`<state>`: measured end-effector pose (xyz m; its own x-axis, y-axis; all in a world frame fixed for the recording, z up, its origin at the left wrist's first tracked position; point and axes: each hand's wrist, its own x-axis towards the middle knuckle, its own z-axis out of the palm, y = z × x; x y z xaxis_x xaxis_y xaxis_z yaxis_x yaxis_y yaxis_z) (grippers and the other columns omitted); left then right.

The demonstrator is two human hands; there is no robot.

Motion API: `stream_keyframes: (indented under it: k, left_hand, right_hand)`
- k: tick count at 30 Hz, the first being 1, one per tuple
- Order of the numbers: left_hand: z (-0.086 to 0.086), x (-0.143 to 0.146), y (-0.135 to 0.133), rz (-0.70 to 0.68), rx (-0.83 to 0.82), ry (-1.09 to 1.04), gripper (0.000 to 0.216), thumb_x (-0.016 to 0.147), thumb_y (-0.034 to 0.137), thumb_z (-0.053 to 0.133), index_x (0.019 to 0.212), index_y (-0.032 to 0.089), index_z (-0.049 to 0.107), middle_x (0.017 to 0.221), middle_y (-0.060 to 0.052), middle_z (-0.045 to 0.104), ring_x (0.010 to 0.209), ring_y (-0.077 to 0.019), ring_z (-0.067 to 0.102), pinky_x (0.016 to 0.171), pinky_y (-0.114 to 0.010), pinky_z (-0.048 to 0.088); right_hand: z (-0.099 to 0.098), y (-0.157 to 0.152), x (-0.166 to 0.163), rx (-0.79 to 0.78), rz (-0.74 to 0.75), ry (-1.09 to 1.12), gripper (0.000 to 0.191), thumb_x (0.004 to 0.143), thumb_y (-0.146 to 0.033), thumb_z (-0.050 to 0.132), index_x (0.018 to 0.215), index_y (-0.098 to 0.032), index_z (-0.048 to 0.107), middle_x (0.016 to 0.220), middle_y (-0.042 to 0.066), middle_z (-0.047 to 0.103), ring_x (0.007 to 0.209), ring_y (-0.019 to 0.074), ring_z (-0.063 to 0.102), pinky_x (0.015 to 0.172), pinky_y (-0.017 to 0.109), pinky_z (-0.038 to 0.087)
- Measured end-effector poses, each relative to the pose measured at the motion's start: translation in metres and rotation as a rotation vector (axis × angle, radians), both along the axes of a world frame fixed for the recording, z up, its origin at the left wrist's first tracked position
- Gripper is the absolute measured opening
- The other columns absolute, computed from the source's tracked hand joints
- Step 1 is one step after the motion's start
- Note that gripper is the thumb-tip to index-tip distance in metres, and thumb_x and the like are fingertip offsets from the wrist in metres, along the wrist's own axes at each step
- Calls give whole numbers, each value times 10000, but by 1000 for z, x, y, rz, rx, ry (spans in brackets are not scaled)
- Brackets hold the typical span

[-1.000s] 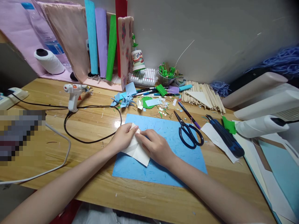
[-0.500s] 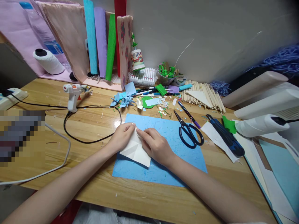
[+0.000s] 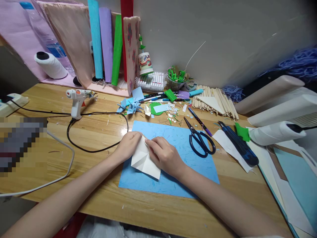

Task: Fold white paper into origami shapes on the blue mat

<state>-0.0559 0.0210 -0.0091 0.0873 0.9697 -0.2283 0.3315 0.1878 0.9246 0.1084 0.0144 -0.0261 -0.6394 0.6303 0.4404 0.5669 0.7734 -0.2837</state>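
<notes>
A white sheet of creased paper (image 3: 145,162) is held between both hands, tilted above a blue sheet (image 3: 198,175) on the wooden table. Fold lines cross its surface. My left hand (image 3: 129,145) pinches its upper left edge, fingers closed. Closed too, my right hand (image 3: 165,154) grips the upper right edge with thumb and fingertips. The far corner of the paper is partly hidden by the fingers. Black-handled scissors (image 3: 200,142) lie on the blue sheet's right side, apart from the right hand.
A hot glue gun (image 3: 77,100) stands at the left, its black cable looping near my left hand. A box cutter (image 3: 239,147) lies at the right on white paper. Folded blue paper pieces (image 3: 133,106), scraps, pens and a bundle of wooden sticks (image 3: 220,100) line the back.
The white paper has shifted slightly right and turned a little, showing more of its creased face below the fingers. Both hands keep their grip nearly in place.
</notes>
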Motion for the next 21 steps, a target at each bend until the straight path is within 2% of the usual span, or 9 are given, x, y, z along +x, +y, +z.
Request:
stream_keyframes:
  k: [7,15,18,21]
  left_hand:
    - [-2,-1,2,25,33,72,325,772,293,351,565,143,552,540,16,496,534,-130,447,482,-220,342]
    - [-2,-3,4,52,-39,-17,359,777,315,366,682,122,654,567,-10,593,559,-158,541,501,-226,393]
    - [-3,-4,5,59,-58,-21,359,776,332,373,673,120,644,540,-1,579,521,-149,522,473,-223,376]
    - [-5,-6,7,89,-23,-3,343,775,347,394,655,121,622,544,3,570,530,-144,519,474,-219,373]
  right_hand:
    - [-1,2,1,40,-16,4,230,853,-144,416,1014,-112,577,810,91,590,760,184,522,669,290,464]
    - [-2,2,2,-7,-39,34,164,810,-123,456,902,-141,590,811,84,588,765,188,530,658,289,447]
    - [-1,4,2,-123,-45,119,178,784,-111,471,912,-158,584,839,76,592,792,185,538,687,289,447]
    - [0,9,3,-338,-101,305,174,757,-91,490,885,-166,582,820,50,608,774,168,557,691,274,447]
